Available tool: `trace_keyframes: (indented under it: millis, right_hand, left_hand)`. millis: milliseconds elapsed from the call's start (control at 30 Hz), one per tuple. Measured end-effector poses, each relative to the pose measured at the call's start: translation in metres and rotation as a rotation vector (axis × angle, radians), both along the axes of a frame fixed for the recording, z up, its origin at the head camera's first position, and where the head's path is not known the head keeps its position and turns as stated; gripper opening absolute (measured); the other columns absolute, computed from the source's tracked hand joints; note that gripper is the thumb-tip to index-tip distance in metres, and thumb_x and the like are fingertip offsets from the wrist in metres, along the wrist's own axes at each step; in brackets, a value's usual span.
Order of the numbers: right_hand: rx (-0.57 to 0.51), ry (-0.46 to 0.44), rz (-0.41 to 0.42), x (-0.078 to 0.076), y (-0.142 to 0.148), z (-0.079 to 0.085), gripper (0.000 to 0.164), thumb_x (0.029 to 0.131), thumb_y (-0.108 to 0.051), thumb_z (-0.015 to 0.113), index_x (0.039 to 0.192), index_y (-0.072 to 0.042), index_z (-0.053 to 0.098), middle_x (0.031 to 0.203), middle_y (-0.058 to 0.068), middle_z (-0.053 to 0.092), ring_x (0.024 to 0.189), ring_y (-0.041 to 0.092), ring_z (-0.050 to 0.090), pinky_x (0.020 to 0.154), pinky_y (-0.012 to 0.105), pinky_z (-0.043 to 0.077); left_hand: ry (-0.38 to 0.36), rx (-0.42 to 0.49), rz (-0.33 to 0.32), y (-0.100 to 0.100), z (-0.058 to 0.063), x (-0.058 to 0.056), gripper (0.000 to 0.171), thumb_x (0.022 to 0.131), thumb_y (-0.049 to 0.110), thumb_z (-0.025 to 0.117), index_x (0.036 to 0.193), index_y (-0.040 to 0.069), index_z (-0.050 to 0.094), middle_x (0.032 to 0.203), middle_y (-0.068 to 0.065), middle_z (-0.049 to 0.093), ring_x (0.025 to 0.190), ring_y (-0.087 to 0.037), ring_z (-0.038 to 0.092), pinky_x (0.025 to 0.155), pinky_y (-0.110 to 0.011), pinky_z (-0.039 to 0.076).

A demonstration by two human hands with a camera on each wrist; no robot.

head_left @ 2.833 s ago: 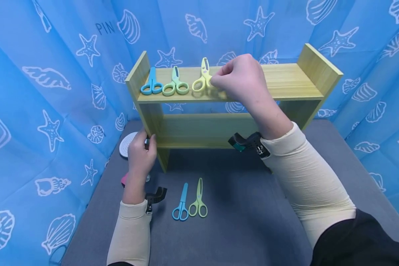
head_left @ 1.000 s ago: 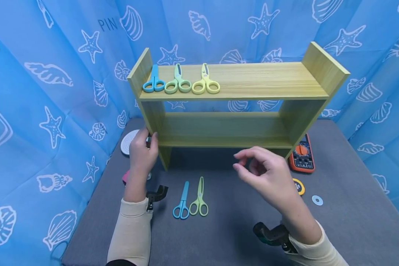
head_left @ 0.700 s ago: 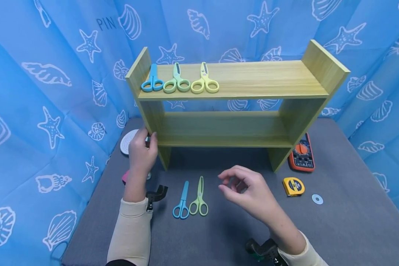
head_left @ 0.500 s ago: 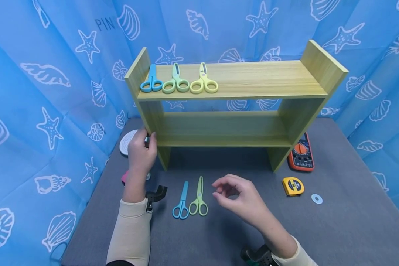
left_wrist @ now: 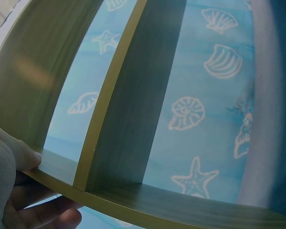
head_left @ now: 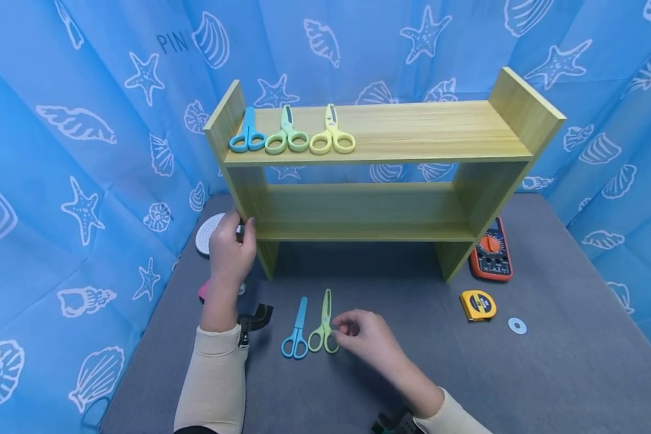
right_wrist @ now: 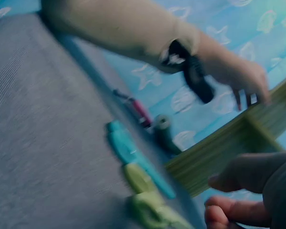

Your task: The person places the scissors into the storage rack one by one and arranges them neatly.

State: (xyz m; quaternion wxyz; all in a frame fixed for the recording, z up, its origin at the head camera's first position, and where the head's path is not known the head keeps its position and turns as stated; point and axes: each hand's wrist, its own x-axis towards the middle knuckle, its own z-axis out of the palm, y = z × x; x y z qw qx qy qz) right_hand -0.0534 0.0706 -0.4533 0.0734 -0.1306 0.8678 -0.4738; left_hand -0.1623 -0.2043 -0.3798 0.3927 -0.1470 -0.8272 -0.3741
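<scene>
While right fingers (head_left: 349, 316) hover, green scissors (head_left: 325, 325) alongside

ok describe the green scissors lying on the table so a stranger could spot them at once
Start at the wooden shelf unit and look down to the grey table in front of it. There, just beside the right hand, lie the green scissors, blades toward the unit. Colour sets them apart from the blue scissors on their left; place, from the green pair up top.

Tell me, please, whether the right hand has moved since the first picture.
Yes: the right hand came down from the shelf's top board to the lower green scissors.
</scene>
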Motion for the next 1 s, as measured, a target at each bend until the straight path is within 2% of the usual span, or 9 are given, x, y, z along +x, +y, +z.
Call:
trace_keyframes:
  millis: [100, 267, 500, 733, 1000]
  right_hand:
    - [0.111, -0.015, -0.025, -0.002, -0.005, -0.014, 0.013, 0.085, -0.016, 0.077, 0.096, -0.008, 0.077, 0.070, -0.010, 0.057, 0.059, 0.007, 0.050, 0.055, 0.025, 0.041]
    - [0.253, 0.043, -0.050, -0.001, -0.012, -0.027, 0.007, 0.081, -0.016, 0.079, 0.083, -0.011, 0.074, 0.063, -0.011, 0.053, 0.053, 0.006, 0.046, 0.050, 0.025, 0.039]
    - [0.253, 0.108, -0.063, -0.002, -0.013, -0.029, 0.008, 0.075, -0.011, 0.075, 0.071, -0.015, 0.069, 0.057, -0.013, 0.053, 0.049, 0.003, 0.045, 0.047, 0.023, 0.040]
    - [0.185, 0.145, -0.062, -0.002, 0.001, -0.017, 0.012, 0.070, -0.006, 0.070, 0.066, -0.017, 0.066, 0.057, -0.015, 0.054, 0.050, 0.001, 0.047, 0.051, 0.022, 0.042]
    - [0.140, 0.007, -0.103, 0.006, 0.026, 0.012, 0.012, 0.075, -0.007, 0.072, 0.069, -0.018, 0.068, 0.060, -0.013, 0.058, 0.052, 0.006, 0.052, 0.052, 0.024, 0.044]
  left_hand:
    - [-0.007, -0.002, 0.001, 0.000, -0.002, 0.000, 0.020, 0.101, 0.005, 0.061, 0.116, -0.008, 0.064, 0.103, -0.024, 0.066, 0.083, -0.033, 0.062, 0.064, -0.048, 0.052]
    - [-0.012, 0.006, -0.007, 0.001, -0.002, 0.000, 0.020, 0.101, 0.005, 0.061, 0.117, -0.008, 0.064, 0.103, -0.024, 0.066, 0.083, -0.033, 0.062, 0.063, -0.049, 0.052]
    - [0.002, 0.006, -0.005, 0.001, -0.001, -0.001, 0.020, 0.101, 0.004, 0.061, 0.116, -0.008, 0.065, 0.101, -0.023, 0.066, 0.082, -0.033, 0.061, 0.062, -0.046, 0.052]
    - [0.001, -0.004, -0.006, 0.000, 0.000, -0.001, 0.019, 0.102, 0.005, 0.060, 0.116, -0.008, 0.064, 0.101, -0.024, 0.065, 0.083, -0.034, 0.061, 0.063, -0.047, 0.053]
    - [0.000, -0.006, 0.007, 0.000, 0.000, -0.001, 0.019, 0.101, 0.004, 0.061, 0.115, -0.008, 0.064, 0.100, -0.023, 0.066, 0.082, -0.033, 0.062, 0.062, -0.046, 0.052]
